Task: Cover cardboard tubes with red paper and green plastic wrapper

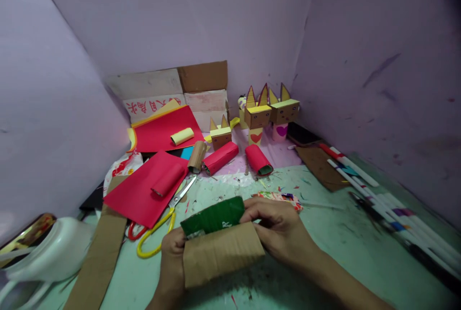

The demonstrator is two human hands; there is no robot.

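Observation:
A curved piece of brown cardboard [223, 255] with a green printed inner face is held low over the table at the front centre. My left hand [173, 257] grips its left end, with some fingers hidden behind it. At the right end my right hand [268, 221] pinches the cardboard's edge between thumb and fingers. Yellow-handled scissors [171, 211] lie open left of the piece. Behind it rest two red-covered rolls [220, 158], [258, 159] and a bare brown roll [197, 156]. Another red roll [168, 179] lies on a red sheet [144, 192].
Cardboard figures with pointed ears [258, 115] stand at the back. A white teapot-like vessel [57, 247] and a long cardboard strip [97, 257] occupy the left. Markers [392, 209], a brown cardboard piece [320, 166] and a dark phone [302, 134] lie right. Walls enclose the table.

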